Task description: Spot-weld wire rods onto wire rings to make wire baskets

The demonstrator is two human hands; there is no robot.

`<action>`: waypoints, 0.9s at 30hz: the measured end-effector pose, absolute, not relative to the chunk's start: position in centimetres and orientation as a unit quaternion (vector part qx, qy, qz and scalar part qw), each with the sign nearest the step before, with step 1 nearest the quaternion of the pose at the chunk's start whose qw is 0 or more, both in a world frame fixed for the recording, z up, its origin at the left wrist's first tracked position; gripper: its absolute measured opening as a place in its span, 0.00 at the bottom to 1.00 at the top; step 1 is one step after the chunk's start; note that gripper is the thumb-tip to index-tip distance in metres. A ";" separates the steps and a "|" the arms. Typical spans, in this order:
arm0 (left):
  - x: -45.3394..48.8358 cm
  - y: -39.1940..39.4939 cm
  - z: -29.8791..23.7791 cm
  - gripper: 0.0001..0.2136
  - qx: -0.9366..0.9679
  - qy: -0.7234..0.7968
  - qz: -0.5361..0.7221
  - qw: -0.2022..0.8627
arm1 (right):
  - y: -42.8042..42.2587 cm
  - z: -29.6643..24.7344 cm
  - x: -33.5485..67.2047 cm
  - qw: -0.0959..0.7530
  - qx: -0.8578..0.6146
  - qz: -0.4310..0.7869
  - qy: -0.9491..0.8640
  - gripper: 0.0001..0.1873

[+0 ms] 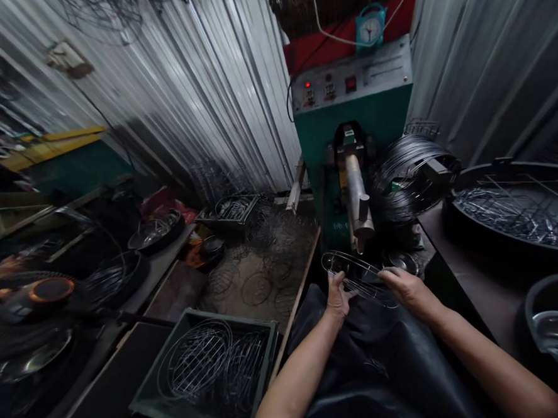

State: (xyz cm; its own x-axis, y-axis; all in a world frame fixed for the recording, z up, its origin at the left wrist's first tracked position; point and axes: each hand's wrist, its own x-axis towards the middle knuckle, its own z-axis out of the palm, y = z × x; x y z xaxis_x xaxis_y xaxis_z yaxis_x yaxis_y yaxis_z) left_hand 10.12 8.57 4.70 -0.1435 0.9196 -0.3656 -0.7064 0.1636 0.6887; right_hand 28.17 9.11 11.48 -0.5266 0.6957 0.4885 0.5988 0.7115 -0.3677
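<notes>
Now the left hand and right hand grip opposite rims of the rack, just under the machine; it seems light and easily bent, so the rim is best.

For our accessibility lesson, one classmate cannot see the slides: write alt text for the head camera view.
Two bare hands, left hand and right hand, hold a round silver wire grill below the metal arm of a green machine. A green crate of similar grills sits lower left.

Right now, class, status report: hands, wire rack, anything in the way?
Left hand and right hand both grip wire rack. Rack roughly level. Machine arm close above it.
</notes>
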 end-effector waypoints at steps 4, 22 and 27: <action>10.4 9.4 5.0 0.21 0.124 0.412 0.636 0.640 | 10.0 11.9 28.5 0.303 -0.363 0.070 -0.879 0.13; 11.0 9.1 5.4 0.41 0.175 0.441 0.654 0.590 | 9.4 8.5 31.0 0.373 -0.384 0.102 -0.838 0.13; 10.8 9.7 5.0 0.29 0.154 0.418 0.653 0.612 | 10.1 10.6 29.1 0.347 -0.393 0.070 -0.849 0.13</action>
State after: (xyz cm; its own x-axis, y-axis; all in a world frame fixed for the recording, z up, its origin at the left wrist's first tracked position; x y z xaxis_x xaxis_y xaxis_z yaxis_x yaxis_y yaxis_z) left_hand 10.84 9.74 5.01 -0.2032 0.9287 -0.3102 -0.6709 0.0987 0.7349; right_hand 29.07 10.08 10.59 -0.4508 0.7153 0.5340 0.6184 0.6817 -0.3910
